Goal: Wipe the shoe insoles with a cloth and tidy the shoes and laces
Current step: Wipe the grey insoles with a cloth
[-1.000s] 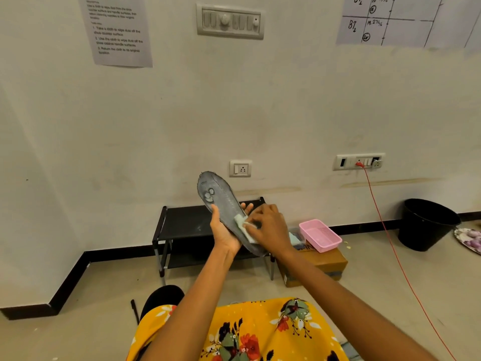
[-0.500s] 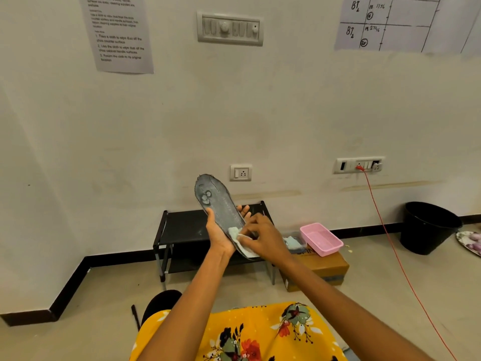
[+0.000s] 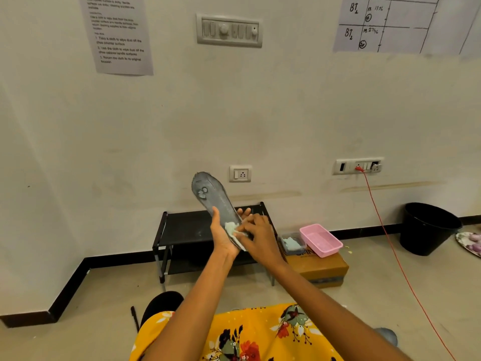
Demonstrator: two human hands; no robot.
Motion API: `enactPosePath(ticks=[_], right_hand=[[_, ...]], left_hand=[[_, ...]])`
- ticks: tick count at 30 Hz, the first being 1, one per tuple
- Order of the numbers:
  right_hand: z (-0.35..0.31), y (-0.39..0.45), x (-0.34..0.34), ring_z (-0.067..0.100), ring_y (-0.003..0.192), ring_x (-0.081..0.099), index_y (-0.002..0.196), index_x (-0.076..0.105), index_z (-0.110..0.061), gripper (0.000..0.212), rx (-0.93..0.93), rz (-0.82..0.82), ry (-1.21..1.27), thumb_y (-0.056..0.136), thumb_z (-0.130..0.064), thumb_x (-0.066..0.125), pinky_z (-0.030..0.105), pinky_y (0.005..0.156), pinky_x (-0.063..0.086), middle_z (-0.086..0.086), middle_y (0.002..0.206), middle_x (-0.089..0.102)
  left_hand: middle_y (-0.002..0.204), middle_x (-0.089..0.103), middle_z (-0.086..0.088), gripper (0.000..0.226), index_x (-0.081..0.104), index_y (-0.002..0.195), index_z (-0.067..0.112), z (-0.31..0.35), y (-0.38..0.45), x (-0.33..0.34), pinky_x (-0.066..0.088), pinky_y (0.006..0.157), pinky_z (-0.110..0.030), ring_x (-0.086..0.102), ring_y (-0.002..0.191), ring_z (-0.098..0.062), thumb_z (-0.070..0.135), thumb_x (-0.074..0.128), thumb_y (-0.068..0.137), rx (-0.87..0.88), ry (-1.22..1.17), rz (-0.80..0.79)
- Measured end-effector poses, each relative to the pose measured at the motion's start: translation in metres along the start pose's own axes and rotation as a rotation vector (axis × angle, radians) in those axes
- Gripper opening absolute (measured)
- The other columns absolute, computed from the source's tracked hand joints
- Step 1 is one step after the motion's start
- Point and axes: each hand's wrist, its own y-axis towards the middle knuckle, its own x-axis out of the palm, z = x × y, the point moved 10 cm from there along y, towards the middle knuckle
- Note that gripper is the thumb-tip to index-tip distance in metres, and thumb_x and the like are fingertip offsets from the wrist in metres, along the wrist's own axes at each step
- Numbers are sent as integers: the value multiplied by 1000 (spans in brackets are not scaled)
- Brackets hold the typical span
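Note:
A grey shoe insole [image 3: 211, 194] is held up in front of the wall, its toe end pointing up and left. My left hand [image 3: 221, 235] grips its lower part, thumb on the front and fingertips showing behind the right edge. My right hand [image 3: 256, 237] pinches a small pale green cloth [image 3: 231, 227] and presses it against the insole's heel end. A black shoe [image 3: 159, 304] lies on the floor below my left arm, partly hidden by it.
A low black shoe rack [image 3: 187, 230] stands against the wall behind my hands. To its right a cardboard box [image 3: 318, 268] carries a pink basket [image 3: 320, 239] and a clear tub [image 3: 291, 243] of cloths. A black bin [image 3: 426, 227] and a red cable [image 3: 385, 235] are further right.
My right hand and the cloth slid a little up the insole from its heel end. The insole stayed held by my left hand at nearly the same tilt.

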Motion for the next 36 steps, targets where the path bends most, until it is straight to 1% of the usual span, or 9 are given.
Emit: enactPosePath(ticks=[2, 5, 9, 14, 20, 26, 29, 33, 36], right_hand=[[2, 1, -6, 14, 100, 44, 93, 73, -21, 29, -97, -54, -104, 81, -43, 58, 34, 83, 39, -1, 102, 59], [19, 11, -27, 19, 107, 44, 95, 74, -21, 21, 28, 58, -194, 82, -35, 65, 34, 84, 36, -1, 106, 59], [-1, -7, -15, 18, 101, 47, 91, 74, -19, 30, -32, 65, -34, 80, -42, 59, 34, 82, 38, 0, 99, 61], [20, 0, -28, 19, 93, 49, 94, 74, -21, 23, 19, 48, -187, 81, -39, 65, 33, 76, 38, 1, 95, 58], [5, -6, -6, 5, 82, 48, 93, 74, -15, 18, 49, -37, 123, 84, -28, 66, 29, 75, 41, -2, 91, 61], [30, 9, -24, 20, 91, 52, 99, 72, -24, 25, 135, -42, -185, 84, -41, 63, 37, 81, 42, 3, 94, 69], [3, 1, -22, 19, 85, 53, 93, 72, -18, 20, 68, 78, -94, 86, -33, 62, 38, 77, 43, 3, 89, 67], [6, -11, -18, 16, 84, 49, 93, 73, -20, 20, -14, -57, -97, 86, -36, 62, 39, 76, 42, 0, 85, 64], [39, 2, -35, 22, 92, 52, 91, 71, -18, 19, 172, 22, -218, 90, -30, 56, 38, 79, 41, 5, 93, 64]], left_hand=[[99, 64, -17, 68, 58, 94, 6, 5, -1, -5, 48, 89, -41, 63, 90, -29, 70, 41, 82, 6, -12, 1], [103, 63, -19, 70, 57, 95, 5, 2, 0, -1, 46, 92, -42, 61, 95, -30, 71, 36, 84, 21, -7, 10], [100, 65, -19, 74, 58, 96, 4, 7, 4, 3, 46, 92, -40, 63, 91, -29, 73, 36, 82, 22, 4, 2], [106, 63, -20, 75, 58, 99, 2, -4, 0, -1, 44, 95, -42, 60, 97, -30, 71, 33, 85, 22, -22, -3], [104, 65, -20, 78, 59, 100, 1, -5, 5, 7, 46, 95, -41, 65, 92, -29, 73, 35, 83, -4, -22, -19], [109, 62, -21, 77, 58, 102, 2, -12, 2, 4, 44, 94, -42, 61, 96, -30, 73, 32, 84, -16, -41, -26], [103, 66, -20, 78, 59, 99, 1, -5, 5, 14, 44, 97, -40, 64, 92, -29, 73, 32, 83, 11, -11, -41], [93, 66, -21, 78, 58, 100, -3, 12, 3, 6, 41, 103, -41, 61, 99, -31, 68, 29, 89, 99, -38, -21], [100, 66, -23, 78, 59, 101, -2, 2, -1, 14, 44, 98, -41, 61, 99, -32, 68, 26, 89, 90, -5, -45]])
